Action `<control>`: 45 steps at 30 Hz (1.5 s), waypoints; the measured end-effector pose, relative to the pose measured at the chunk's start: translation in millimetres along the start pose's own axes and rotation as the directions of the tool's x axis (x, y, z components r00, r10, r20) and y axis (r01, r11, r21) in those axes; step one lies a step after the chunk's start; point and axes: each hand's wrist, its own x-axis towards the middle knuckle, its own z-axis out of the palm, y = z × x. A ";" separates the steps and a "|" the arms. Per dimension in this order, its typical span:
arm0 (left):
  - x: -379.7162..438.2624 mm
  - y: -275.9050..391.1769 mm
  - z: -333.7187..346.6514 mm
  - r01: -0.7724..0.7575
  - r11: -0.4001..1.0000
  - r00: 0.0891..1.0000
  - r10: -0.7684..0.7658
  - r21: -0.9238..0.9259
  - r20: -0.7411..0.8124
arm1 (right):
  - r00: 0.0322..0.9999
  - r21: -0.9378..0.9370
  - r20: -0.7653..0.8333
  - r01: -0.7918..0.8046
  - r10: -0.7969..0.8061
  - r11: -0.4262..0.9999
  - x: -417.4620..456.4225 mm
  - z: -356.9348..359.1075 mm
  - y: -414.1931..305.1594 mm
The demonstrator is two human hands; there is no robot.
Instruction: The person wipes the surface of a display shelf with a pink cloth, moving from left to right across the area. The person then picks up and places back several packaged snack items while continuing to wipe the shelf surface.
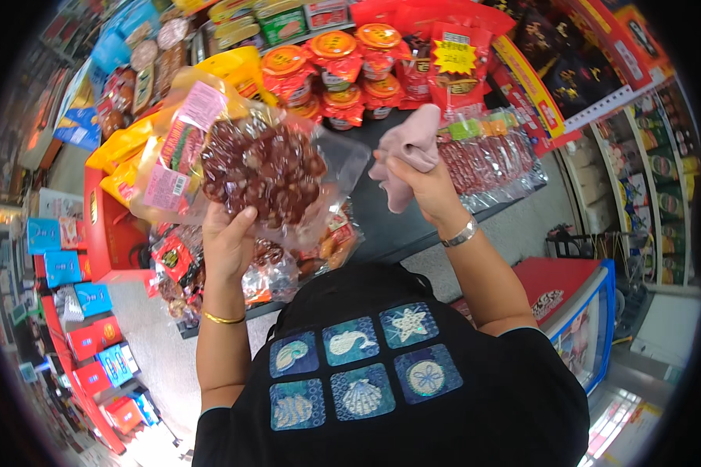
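Observation:
My left hand point(229, 236) holds up a clear vacuum pack of dark red sliced sausage point(263, 169) by its lower edge, thumb on the front; pink labels show on the pack's left side. A crumpled pink cloth point(408, 153) is gripped in my right hand point(425, 187), raised over the black shelf top point(385, 227). Just right of that hand lie clear packs of thin red sausages point(485, 160) with green and orange labels. Below the held pack, several more packs of cured meat point(269, 271) lie at the shelf's near left.
Behind stand stacked jars with orange lids point(333, 44), red bags point(458, 70) and tins point(280, 23). Yellow bags point(122, 146) and a red box point(108, 233) are at left. A red-topped chest freezer point(537, 286) stands at right, near stocked shelves point(637, 187). Gift boxes point(93, 338) line the left.

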 end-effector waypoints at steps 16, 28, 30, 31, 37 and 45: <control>14.6 -83.1 18.7 0.433 0.816 0.880 -0.475 0.383 0.017 | 0.996 -0.385 -0.053 0.046 -0.072 0.922 -2.4 -91.9 24.2; -13.5 -62.5 -19.1 0.523 0.800 0.850 -0.469 0.292 -0.240 | 0.884 -0.802 -0.465 -0.399 -0.045 0.444 34.5 -285.3 96.3; -16.4 -53.9 -24.8 0.494 0.818 0.865 -0.425 0.296 -0.267 | 0.858 -0.829 -0.510 -0.470 -0.064 0.303 35.9 -287.6 93.9; -18.1 -50.0 -29.5 0.479 0.825 0.871 -0.404 0.299 -0.280 | 0.853 -0.835 -0.517 -0.482 -0.075 0.265 36.6 -289.2 96.3; -18.9 -11.4 -71.2 0.285 0.918 0.879 -0.136 0.275 -0.456 | 0.870 -0.871 -0.488 -0.491 -0.078 -0.033 35.0 -258.2 76.5; -36.5 15.1 -113.2 0.379 0.777 0.828 -0.043 0.502 -0.558 | 0.839 -0.806 -0.497 -0.541 -0.223 -0.239 22.4 -234.2 31.1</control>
